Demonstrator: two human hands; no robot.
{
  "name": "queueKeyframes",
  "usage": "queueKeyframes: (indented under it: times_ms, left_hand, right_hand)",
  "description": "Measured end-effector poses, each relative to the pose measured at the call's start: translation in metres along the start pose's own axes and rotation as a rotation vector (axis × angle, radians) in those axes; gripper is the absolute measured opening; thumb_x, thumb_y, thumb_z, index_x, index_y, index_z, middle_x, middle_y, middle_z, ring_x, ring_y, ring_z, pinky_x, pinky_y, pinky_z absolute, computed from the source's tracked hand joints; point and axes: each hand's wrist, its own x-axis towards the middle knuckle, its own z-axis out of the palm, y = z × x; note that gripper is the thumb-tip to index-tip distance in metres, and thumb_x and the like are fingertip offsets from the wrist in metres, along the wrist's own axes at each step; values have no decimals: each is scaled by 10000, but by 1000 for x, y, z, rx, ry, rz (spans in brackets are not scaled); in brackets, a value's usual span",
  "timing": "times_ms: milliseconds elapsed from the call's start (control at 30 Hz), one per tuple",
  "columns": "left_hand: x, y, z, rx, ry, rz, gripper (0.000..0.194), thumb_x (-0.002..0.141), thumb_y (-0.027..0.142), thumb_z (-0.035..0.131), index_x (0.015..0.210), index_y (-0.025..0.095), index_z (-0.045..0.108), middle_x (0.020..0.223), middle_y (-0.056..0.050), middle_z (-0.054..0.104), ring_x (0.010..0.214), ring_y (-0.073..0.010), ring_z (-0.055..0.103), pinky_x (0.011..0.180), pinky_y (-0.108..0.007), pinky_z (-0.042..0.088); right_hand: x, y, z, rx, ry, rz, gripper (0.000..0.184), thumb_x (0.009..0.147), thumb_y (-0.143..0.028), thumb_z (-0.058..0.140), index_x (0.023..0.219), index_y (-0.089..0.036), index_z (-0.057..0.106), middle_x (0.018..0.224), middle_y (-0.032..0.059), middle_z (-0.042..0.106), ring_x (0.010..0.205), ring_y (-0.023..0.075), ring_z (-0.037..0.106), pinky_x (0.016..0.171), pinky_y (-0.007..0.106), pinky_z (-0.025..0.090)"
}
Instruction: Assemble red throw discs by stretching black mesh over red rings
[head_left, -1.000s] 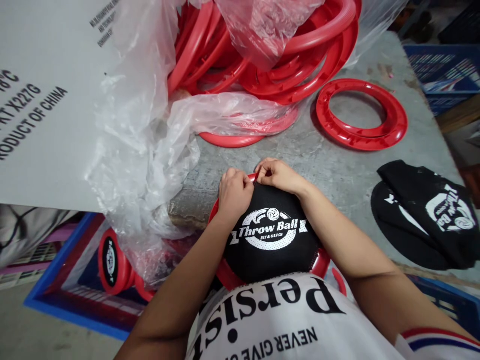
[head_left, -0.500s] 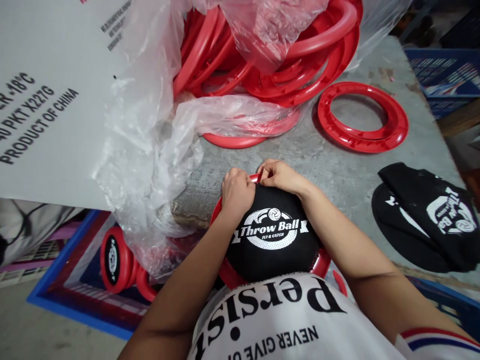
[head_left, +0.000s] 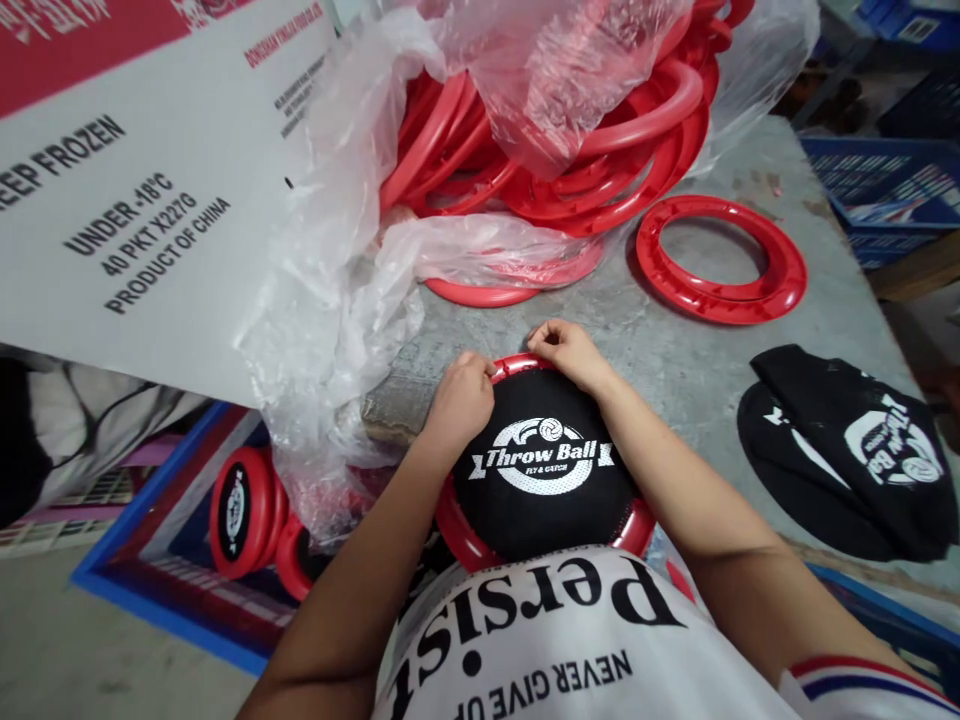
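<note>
A red plastic ring [head_left: 517, 368] with black fabric [head_left: 547, 520] stretched across its middle rests against my shirt at the table's near edge. White "Throw Ball" lettering faces up on the fabric. My left hand [head_left: 461, 398] is closed around the ring's upper left rim. At the top rim, my right hand [head_left: 566, 350] has its thumb and fingers pinched together over the edge; whether a bit of fabric is between them is hidden. Between the two hands a stretch of red rim shows bare above the fabric's edge.
Clear plastic bagging [head_left: 352, 250] partly covers a pile of red rings [head_left: 637, 120]. A loose red ring [head_left: 720, 300] lies to the right, above black printed fabric pieces [head_left: 832, 460]. Finished-looking discs [head_left: 244, 515] sit in a blue crate [head_left: 120, 575] below left, beside a white carton [head_left: 150, 300].
My hands have moved apart along the top rim, the left one slightly down and left. More red rim shows between them. The view has tilted up, showing more of the carton.
</note>
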Motion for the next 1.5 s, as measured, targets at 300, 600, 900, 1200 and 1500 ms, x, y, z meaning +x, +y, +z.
queueKeyframes:
  times_ms: [300,600,900,1200,1500]
  left_hand:
    - [-7,-11,0,-96,11,65,240,828,69,525,878,205,716,1232,-58,684,1169,-207,644,1101,-354,472]
    - [-5,-12,15,-150,131,32,128,827,117,640,737,205,660,1094,-49,688,1039,-206,659,1009,-373,500]
    - [-1,-10,15,-151,147,-26,147,845,104,580,736,196,614,1080,-75,684,1032,-211,641,988,-370,489]
    - [2,-9,13,-136,121,-50,180,864,102,546,722,208,578,1069,-80,672,1039,-210,639,998,-374,488]
    - [2,-9,12,-142,121,-64,208,863,101,520,690,209,565,1063,-69,675,1041,-200,634,1012,-378,484]
  right_hand:
    - [-7,-19,16,-340,-301,-333,35,789,-164,720,802,-196,714,1168,89,665,1107,273,579,1027,448,414]
    - [-1,-9,18,-191,-303,-302,122,792,-201,745,715,-201,650,1089,58,705,1065,239,611,1028,436,390]
    - [0,-7,19,-163,-298,-264,109,820,-186,706,719,-194,668,1053,64,706,1063,235,634,1039,434,391]
    - [0,-8,22,-189,-275,-235,125,820,-180,720,710,-196,662,1046,57,708,1030,231,640,1022,424,404]
    - [-1,-9,21,-152,-276,-214,144,822,-199,703,690,-203,645,1039,56,705,1037,233,637,1041,439,394]
